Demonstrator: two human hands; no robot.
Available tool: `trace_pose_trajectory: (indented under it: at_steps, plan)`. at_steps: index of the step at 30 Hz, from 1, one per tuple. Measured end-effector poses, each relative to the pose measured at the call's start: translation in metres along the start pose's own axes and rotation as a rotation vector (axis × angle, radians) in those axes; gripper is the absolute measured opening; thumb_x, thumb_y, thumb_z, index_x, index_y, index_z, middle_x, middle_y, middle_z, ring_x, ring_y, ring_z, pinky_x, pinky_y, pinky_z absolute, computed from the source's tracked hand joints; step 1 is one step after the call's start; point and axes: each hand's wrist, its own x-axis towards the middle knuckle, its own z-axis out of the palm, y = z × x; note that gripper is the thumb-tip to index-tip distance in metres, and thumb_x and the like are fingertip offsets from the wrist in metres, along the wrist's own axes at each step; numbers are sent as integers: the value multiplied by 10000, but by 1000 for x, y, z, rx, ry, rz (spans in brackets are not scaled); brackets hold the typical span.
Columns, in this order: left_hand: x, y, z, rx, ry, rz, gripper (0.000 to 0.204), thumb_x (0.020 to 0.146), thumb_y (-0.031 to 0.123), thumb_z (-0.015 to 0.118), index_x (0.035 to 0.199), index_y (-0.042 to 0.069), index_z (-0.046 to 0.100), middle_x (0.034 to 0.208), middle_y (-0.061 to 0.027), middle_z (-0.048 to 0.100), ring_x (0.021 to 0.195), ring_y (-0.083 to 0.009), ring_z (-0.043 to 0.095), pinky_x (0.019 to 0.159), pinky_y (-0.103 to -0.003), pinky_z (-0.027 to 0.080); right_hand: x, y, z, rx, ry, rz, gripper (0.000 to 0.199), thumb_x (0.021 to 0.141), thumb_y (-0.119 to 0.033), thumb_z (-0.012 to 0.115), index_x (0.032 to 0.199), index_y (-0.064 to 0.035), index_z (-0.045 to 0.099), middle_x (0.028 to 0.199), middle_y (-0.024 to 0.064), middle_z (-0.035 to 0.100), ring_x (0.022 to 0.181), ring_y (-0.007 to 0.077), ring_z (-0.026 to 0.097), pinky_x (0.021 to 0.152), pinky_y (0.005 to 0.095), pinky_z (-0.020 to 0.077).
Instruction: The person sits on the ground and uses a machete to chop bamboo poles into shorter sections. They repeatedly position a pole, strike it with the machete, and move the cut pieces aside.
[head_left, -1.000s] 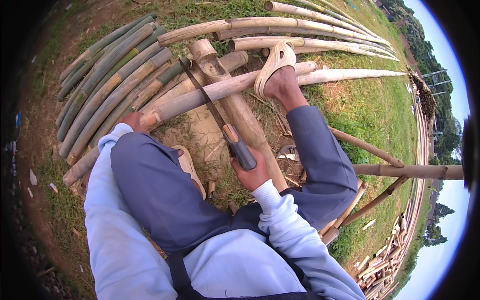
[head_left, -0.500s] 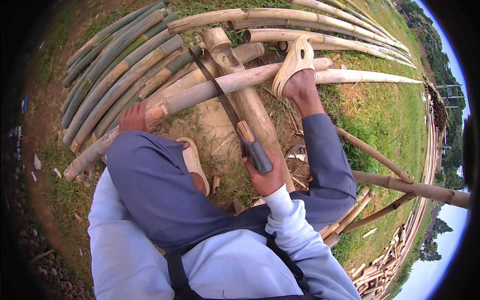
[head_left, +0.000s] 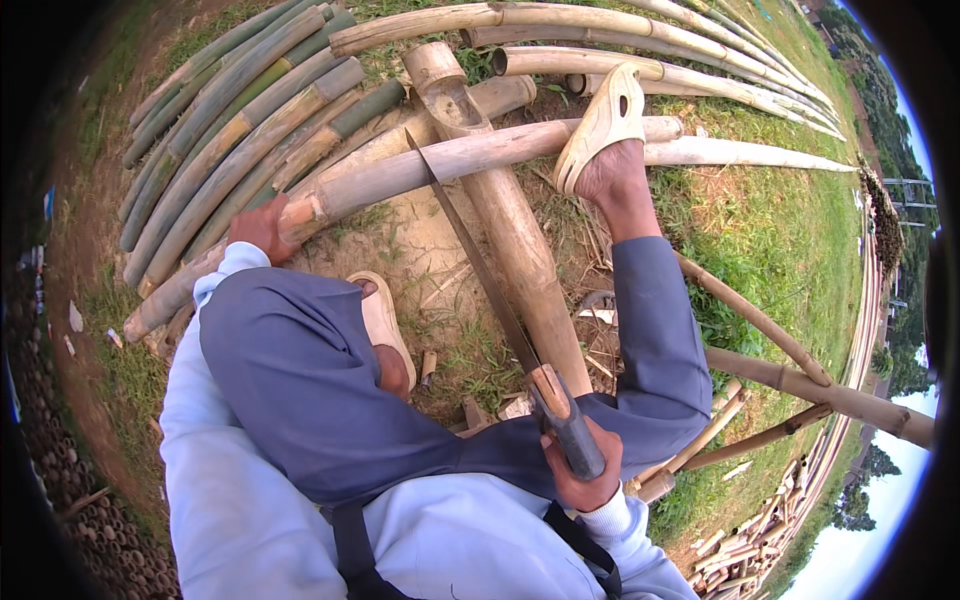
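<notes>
My right hand (head_left: pixel 583 466) is closed round the dark handle of a hand saw (head_left: pixel 482 270), low over my thigh. The blade slants up and left, its tip end at the side of a thick bamboo pole (head_left: pixel 420 168). Whether a cut has been made there I cannot tell. My left hand (head_left: pixel 262 230) is wrapped over the same pole further left, beside a knot. My foot in a beige clog (head_left: pixel 605 125) presses on the pole's right part. Under the pole, a notched bamboo post (head_left: pixel 510 235) lies slanting toward me.
Several green and tan bamboo lengths (head_left: pixel 230 150) lie side by side at the left. Long pale poles (head_left: pixel 640 70) stretch off to the upper right. A bamboo frame (head_left: pixel 810 385) stands at my right, with a heap of short pieces (head_left: pixel 745 545) beyond it.
My right hand has drawn the saw down and right, toward my body, leaving only the blade's tip end at the pole. My left hand still grips the pole, shifted slightly left in view.
</notes>
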Motion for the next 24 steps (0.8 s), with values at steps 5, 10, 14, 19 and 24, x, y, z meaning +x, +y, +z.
trace_pose_trajectory:
  at_steps: [5,10,14,19,24]
  plan:
    - [14,14,-17,-38,-40,-27,756,667,383,860,1327,139,583,1088,-208,731,1035,-431,684,902,-520,539,137,26,67,124,29,-120,154,868,-47,691,998,19,644,725,160,616,666,207,604,674,347,496]
    - [18,1,-22,-11,-37,15,767,655,407,865,1323,136,601,1062,-209,735,1018,-436,682,901,-525,530,109,24,65,183,24,-101,229,882,-69,725,1080,15,648,769,140,643,700,178,596,713,334,508]
    - [10,-2,-20,-23,-72,21,785,650,412,867,1336,142,599,1057,-213,736,1013,-441,680,902,-526,526,-1,5,5,29,-62,36,327,862,-9,735,1185,-3,685,798,102,675,721,135,659,703,280,513]
    - [18,0,-26,-52,-101,4,776,650,395,859,1338,139,606,1095,-216,730,1052,-423,676,925,-524,517,19,-2,14,46,17,-13,271,859,1,716,1128,7,683,799,112,674,717,140,653,700,292,513]
    - [23,5,-27,-86,-71,48,730,648,392,840,1298,129,639,1122,-208,725,1081,-416,668,937,-513,512,144,15,72,132,67,-98,180,886,-46,695,1044,26,649,773,128,630,717,175,597,710,320,497]
